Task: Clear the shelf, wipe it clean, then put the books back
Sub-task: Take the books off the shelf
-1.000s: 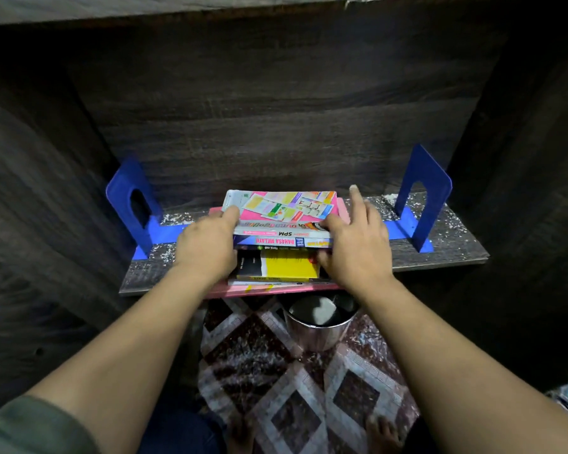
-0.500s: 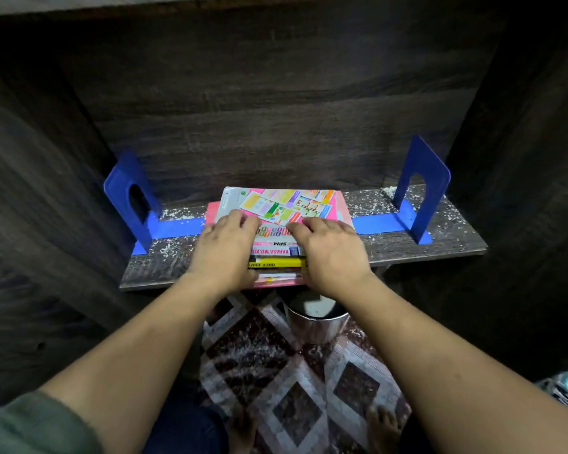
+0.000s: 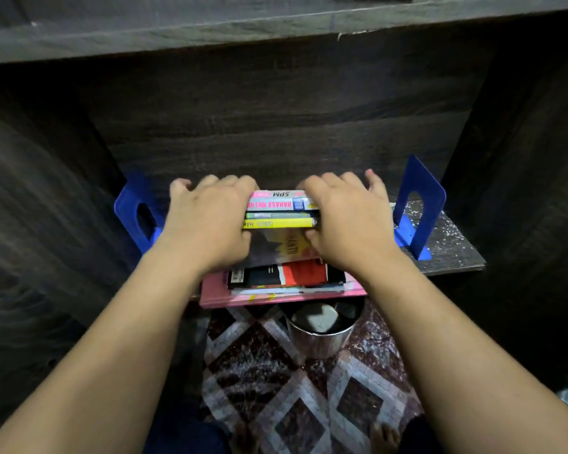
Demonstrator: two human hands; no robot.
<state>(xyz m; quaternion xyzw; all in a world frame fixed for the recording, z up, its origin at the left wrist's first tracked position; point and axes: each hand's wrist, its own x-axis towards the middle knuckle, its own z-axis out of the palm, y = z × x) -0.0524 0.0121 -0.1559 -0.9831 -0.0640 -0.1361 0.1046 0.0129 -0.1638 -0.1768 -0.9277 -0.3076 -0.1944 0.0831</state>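
The stack of books (image 3: pixel 286 276) lies flat on the shelf (image 3: pixel 450 247), with the left bookend (image 3: pixel 135 211) off to the stack's left and the right bookend (image 3: pixel 420 198) off to its right, neither one touching it. The stack's near edge pokes out past the front of the shelf, and there's a big pink book (image 3: pixel 217 294) at the very bottom. My guess is it's lying flat and hanging forward like that so it can come off in chunks instead of one book at a time.

The top bundle (image 3: pixel 281 211), with a yellow spine, a green one and one reading SPM facing the camera, looks tipped up off the books under it. I can't tell if it's fully clear of them.

The left hand (image 3: pixel 207 221) has the bundle's left end and the right hand (image 3: pixel 348 221) has the right end. On both, the fingers (image 3: pixel 217 183) curl over the top toward the far edge and the thumbs tuck in on the near side, so they're clamped on the bundle. Two hands makes sense to me, since loose books slide apart if you squeeze only one end.

To the right of the stack the shelf is covered in white specks (image 3: pixel 440 231), so I'd say the wipe hasn't happened and this is the clearing part. A metal bin (image 3: pixel 318 335) sits right below the stack's front edge on the patterned floor (image 3: pixel 276 371).
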